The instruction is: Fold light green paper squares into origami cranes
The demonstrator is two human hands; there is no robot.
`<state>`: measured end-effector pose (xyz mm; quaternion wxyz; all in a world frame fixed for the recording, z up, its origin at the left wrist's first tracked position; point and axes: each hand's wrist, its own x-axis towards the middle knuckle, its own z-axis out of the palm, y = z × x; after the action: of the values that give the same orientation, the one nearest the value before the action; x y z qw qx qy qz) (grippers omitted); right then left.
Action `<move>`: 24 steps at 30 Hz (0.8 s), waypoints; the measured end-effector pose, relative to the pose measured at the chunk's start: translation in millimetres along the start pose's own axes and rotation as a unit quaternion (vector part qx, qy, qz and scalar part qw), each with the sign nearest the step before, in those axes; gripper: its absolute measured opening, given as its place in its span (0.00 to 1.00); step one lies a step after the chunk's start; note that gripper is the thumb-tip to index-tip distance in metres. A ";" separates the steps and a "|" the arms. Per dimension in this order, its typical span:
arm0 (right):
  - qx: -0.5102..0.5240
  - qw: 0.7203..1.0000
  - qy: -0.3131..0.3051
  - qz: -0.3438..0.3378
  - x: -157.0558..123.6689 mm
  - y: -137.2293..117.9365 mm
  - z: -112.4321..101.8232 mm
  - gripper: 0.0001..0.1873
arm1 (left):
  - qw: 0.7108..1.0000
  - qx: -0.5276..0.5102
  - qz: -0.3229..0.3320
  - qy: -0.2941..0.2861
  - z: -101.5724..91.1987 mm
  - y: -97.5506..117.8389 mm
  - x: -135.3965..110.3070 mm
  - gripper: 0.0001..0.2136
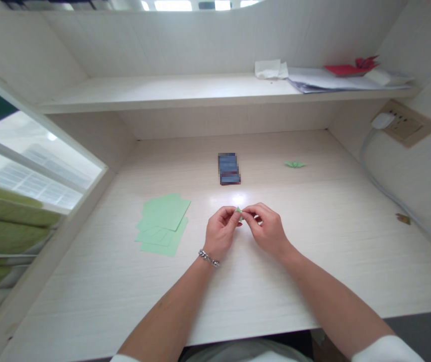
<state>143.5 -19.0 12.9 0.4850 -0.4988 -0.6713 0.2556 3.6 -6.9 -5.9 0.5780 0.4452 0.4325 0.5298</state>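
A small piece of folded green paper [239, 212] is pinched between both hands above the middle of the desk. My left hand [222, 229] grips it from the left with thumb and fingertips, a chain bracelet on the wrist. From the right, the thumb and index finger of my right hand [265, 226] close on its other side. Most of the folded paper is hidden by the fingers. Left of my left hand lie several loose green paper sheets [165, 213], overlapping. Farther back on the right sits a folded green paper crane [295, 164], its wings spread.
A phone [229, 169] with a blurred screen lies beyond my hands. The shelf [155, 90] holds a tissue [271, 69], papers [321, 81] and a red folded-paper figure [366, 62]. A cable [369, 173] runs from the socket [407, 123] down the right side, past a small brownish object [403, 218].
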 end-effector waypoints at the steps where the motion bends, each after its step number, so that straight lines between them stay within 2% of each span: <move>1: 0.002 1.000 -0.003 0.004 -0.1 0.1 0.2 0.07 | 1.000 0.000 0.002 0.000 0.1 -0.5 0.0 0.12; 10: 0.041 0.998 -0.015 0.036 0.9 0.9 0.2 0.07 | 1.000 0.008 -0.003 -0.002 1.3 0.9 -1.3 0.13; 16: 0.105 0.988 -0.046 0.108 3.8 9.6 0.0 0.11 | 0.999 -0.016 -0.039 0.008 1.1 1.1 0.2 0.15; 24: 0.037 0.998 -0.018 0.046 2.2 2.9 -0.3 0.07 | 1.000 -0.017 -0.021 0.011 0.1 -1.4 -0.3 0.15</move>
<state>145.0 -16.0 11.5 0.4784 -0.5063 -0.6466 0.3110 4.1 -7.3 -7.2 0.5919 0.4196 0.4392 0.5298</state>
